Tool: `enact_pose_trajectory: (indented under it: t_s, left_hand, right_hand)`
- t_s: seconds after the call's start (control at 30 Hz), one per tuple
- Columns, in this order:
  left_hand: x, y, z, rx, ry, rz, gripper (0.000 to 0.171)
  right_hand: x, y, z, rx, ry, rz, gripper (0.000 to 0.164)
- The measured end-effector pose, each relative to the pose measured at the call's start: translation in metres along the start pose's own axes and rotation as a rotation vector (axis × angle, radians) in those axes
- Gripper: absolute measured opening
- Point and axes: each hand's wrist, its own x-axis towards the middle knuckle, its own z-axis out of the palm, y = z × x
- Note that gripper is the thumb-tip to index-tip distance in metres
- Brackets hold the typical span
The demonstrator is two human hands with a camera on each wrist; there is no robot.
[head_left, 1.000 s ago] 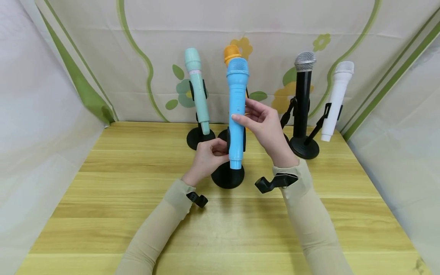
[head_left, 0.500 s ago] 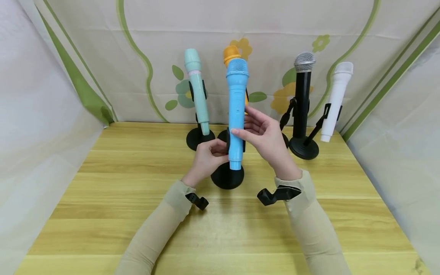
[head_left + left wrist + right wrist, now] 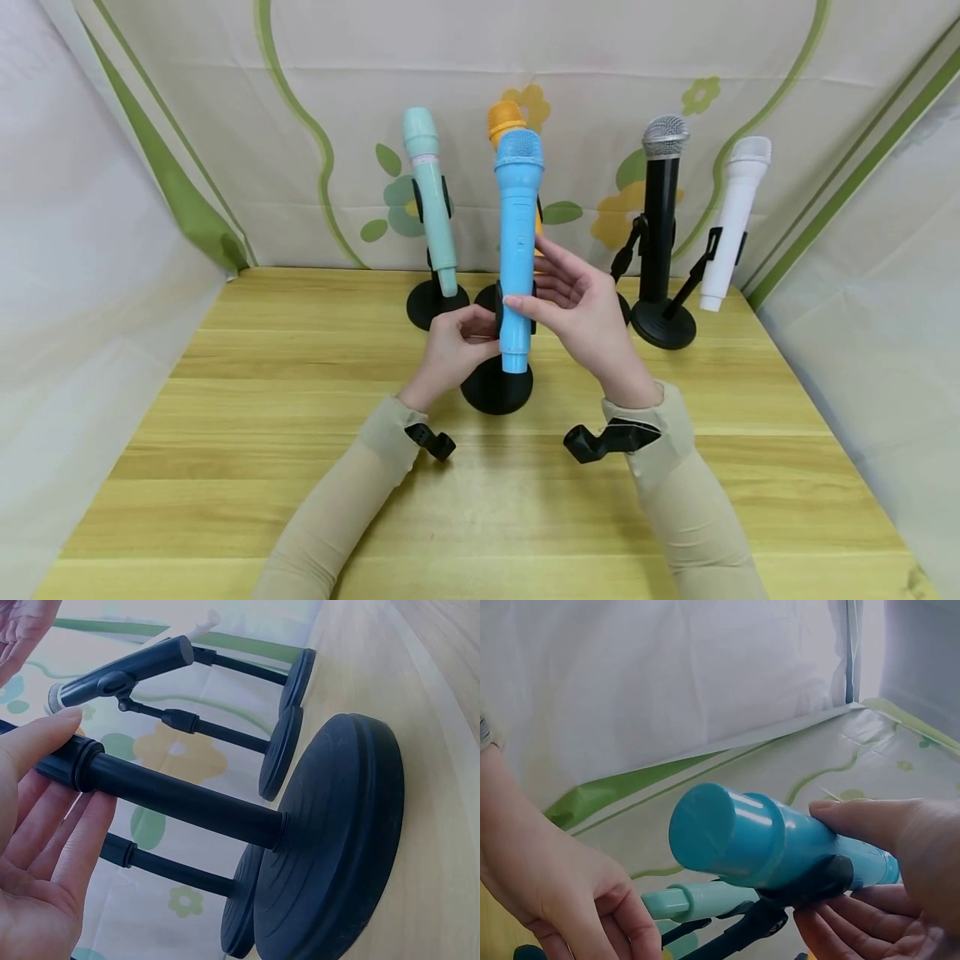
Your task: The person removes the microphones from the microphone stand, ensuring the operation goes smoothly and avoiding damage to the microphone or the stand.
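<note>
A blue microphone (image 3: 517,217) stands nearly upright in the clip of a black microphone stand (image 3: 497,392), in the middle of the table. My left hand (image 3: 453,346) grips the stand's pole; in the left wrist view its thumb and fingers curl round the upper collar of the pole (image 3: 187,799). My right hand (image 3: 585,321) holds the lower part of the microphone, thumb on the front and fingers behind. In the right wrist view the microphone's blunt end (image 3: 705,829) juts past the black clip (image 3: 814,885).
Behind it an orange microphone (image 3: 504,117) is mostly hidden. A mint green microphone (image 3: 435,208) on a stand is at the left. To the right are a black microphone (image 3: 660,217) with a silver head and a white microphone (image 3: 731,225), both on stands. A patterned curtain (image 3: 315,50) hangs behind.
My right hand has slid down the blue microphone from its middle to its lower part near the clip. My left hand keeps its hold on the stand.
</note>
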Motion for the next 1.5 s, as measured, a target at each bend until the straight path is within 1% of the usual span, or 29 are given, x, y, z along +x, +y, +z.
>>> enact_pose_trajectory:
  t_s: [0.2, 0.47, 0.7, 0.73, 1.0, 1.17, 1.2, 1.4, 1.43, 1.5]
  left_hand:
    - [0.0, 0.002, 0.0, 0.017, -0.006, 0.006, 0.019]
    - [0.0, 0.004, -0.001, 0.031, -0.015, 0.005, 0.018]
    - [0.004, -0.025, -0.002, 0.035, -0.015, -0.009, 0.021]
    - [0.004, -0.027, -0.002, 0.031, -0.014, -0.01, 0.021]
    - [0.004, -0.028, -0.002, 0.025, -0.015, 0.012, 0.021]
    - [0.004, -0.028, -0.002, 0.02, -0.022, 0.038, 0.02]
    - [0.004, -0.024, -0.002, 0.02, -0.02, 0.034, 0.02]
    - [0.004, -0.024, -0.001, 0.019, -0.022, 0.026, 0.02]
    - [0.005, -0.029, -0.002, 0.018, -0.022, 0.029, 0.02]
    - [0.004, -0.03, -0.001, 0.016, -0.018, 0.022, 0.021]
  right_hand:
    - [0.003, 0.001, 0.002, 0.029, 0.011, -0.034, 0.069]
    - [0.006, 0.002, 0.001, 0.066, 0.017, -0.048, 0.067]
    - [0.015, -0.002, 0.001, 0.081, 0.038, -0.032, 0.067]
    - [0.018, -0.003, 0.0, 0.085, 0.044, -0.028, 0.066]
    - [0.032, -0.009, -0.003, 0.066, 0.077, 0.034, 0.065]
    - [0.038, -0.011, -0.005, 0.054, 0.09, 0.03, 0.064]
    - [0.039, -0.011, -0.005, 0.051, 0.094, 0.03, 0.064]
    - [0.042, -0.014, -0.006, 0.029, 0.12, 0.039, 0.061]
    - [0.042, -0.014, -0.006, 0.029, 0.125, 0.037, 0.061]
    - [0.045, -0.015, -0.006, 0.04, 0.136, 0.029, 0.06]
